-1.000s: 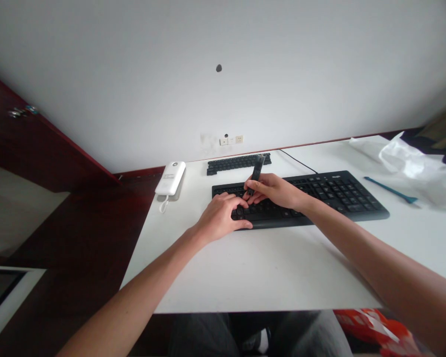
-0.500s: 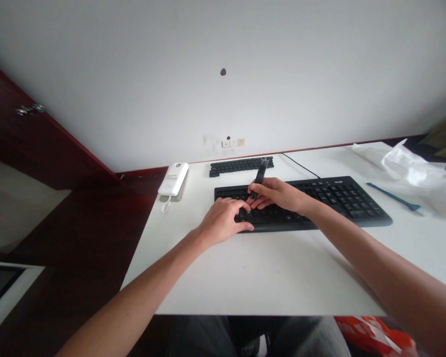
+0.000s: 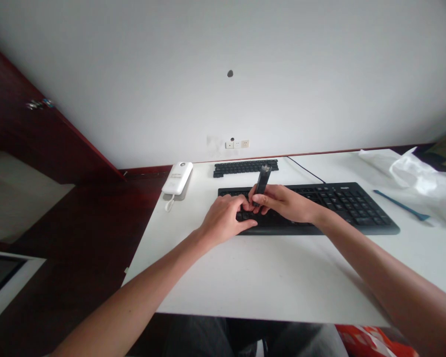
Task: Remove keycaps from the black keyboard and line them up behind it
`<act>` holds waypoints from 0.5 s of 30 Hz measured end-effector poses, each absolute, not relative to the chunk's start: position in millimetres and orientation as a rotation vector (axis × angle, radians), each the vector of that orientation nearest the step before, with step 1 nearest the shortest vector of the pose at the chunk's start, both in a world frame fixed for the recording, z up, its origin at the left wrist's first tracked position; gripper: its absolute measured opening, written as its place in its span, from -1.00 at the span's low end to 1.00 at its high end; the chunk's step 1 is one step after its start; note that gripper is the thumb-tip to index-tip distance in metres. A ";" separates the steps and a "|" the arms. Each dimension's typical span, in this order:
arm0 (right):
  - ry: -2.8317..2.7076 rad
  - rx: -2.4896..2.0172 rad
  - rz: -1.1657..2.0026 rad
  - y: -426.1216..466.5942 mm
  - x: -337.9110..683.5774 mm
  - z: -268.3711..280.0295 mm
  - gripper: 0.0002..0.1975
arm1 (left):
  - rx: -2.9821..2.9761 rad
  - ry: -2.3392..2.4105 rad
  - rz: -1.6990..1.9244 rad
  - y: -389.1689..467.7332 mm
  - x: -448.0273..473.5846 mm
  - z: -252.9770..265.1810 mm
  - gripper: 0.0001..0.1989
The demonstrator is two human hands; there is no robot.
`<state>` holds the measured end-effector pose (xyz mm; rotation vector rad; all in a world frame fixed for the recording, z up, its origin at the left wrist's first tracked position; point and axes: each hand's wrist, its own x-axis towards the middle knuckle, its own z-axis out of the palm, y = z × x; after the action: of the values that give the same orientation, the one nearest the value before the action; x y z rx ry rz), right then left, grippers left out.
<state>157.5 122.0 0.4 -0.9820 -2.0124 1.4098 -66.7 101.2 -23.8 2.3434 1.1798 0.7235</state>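
A black keyboard [image 3: 357, 206] lies on the white table. My right hand [image 3: 282, 201] is closed around a slim, dark, partly see-through stick-like tool [image 3: 262, 183], held nearly upright over the keyboard's left part. The tool's lower end is hidden by my fingers, so its exact kind cannot be made out. My left hand [image 3: 225, 218] rests on the keyboard's left end, thumb stretched along the front edge and apart from the bent fingers. Its fingertips meet those of my right hand at the keys. What lies under the fingertips is hidden.
Behind the keyboard, black keycaps [image 3: 245, 167] lie in rows. A white power bank [image 3: 177, 178] with a strap sits at the back left. To the right are a blue brush-like tool [image 3: 401, 204] and a crumpled white plastic bag [image 3: 419, 173]. A cable [image 3: 305, 169] runs back from the keyboard.
The view has shifted slightly. My left fingers are more bent and closer against the right fingertips. The dark tool's upper end has tipped a little toward me. The keyboard stays in place.
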 end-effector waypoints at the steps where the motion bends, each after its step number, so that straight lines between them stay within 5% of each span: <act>1: -2.061 -0.952 1.380 120.7 158.0 2.6 -0.57 | 2.347 1.189 0.742 101.4 -66.6 -24.9 -0.70; 8: -2.333 -0.952 1.163 116.0 163.5 17.0 -0.61 | 2.481 1.271 0.683 100.2 -63.2 -28.0 -0.89; 15: -2.187 -0.789 1.473 125.7 171.3 13.0 -0.57 | 2.355 1.290 0.751 99.5 -58.0 -31.2 -0.91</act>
<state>171.3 125.7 13.0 -0.7886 -2.1866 1.4726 -58.0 99.5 -31.2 2.3545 1.2895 0.7509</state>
